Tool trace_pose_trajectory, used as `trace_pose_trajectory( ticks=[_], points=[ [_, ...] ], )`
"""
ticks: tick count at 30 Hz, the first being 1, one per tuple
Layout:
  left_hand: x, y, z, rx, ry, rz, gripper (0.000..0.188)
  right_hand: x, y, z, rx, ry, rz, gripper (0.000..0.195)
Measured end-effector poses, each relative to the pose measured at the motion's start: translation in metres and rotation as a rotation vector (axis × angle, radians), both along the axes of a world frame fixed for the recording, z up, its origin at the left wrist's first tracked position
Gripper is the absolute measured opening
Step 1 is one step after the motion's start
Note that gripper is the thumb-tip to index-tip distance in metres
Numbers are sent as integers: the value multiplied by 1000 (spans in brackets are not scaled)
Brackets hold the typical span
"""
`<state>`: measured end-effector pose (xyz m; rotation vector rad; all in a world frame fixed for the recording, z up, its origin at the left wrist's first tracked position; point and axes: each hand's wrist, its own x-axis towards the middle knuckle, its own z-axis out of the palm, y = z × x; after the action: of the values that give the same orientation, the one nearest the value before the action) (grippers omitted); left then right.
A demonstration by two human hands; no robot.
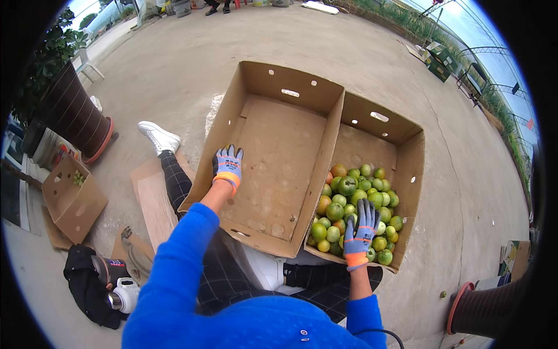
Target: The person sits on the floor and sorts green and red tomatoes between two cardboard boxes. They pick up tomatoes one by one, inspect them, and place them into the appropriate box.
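My left hand (227, 165), in a grey-blue and black work glove with an orange cuff, is over the left cardboard box (279, 152), close to its left wall. Its fingers are spread, and the palm is hidden. Stained brown floor shows inside that box, with no tomatoes visible in it. Against its right side stands the right cardboard box (368, 141), whose near part holds a heap of green tomatoes (347, 186), a few turning orange. My right hand (362, 227), gloved alike, lies back-up on the heap with fingers extended and touches tomatoes near the front wall.
My legs are around the boxes, one white sneaker (160, 138) at left. A tilted carton (76, 198), a white flask (126, 294) and a dark jacket (83, 288) lie left. Large planters (76, 111) stand at both sides. Farther off are cartons (439, 61) and a person's feet (218, 8).
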<state>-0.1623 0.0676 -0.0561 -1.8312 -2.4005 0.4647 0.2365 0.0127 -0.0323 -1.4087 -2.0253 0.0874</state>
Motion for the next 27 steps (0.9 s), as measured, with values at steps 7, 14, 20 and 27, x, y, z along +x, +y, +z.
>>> trace_pose_trajectory(
  ticks=[7,14,20,27],
  points=[
    [-22,56,-54,-216,370,-51,55,-26,-29,11,1,-222,184,56],
    [-12,72,-56,-208,308,36,44,-28,-31,13,-14,-276,248,56],
    [1,29,-93,-172,193,-18,42,-31,-29,12,-3,-213,257,52],
    [12,19,-76,-192,3,40,40,-24,-28,5,42,-193,215,51]
  ],
)
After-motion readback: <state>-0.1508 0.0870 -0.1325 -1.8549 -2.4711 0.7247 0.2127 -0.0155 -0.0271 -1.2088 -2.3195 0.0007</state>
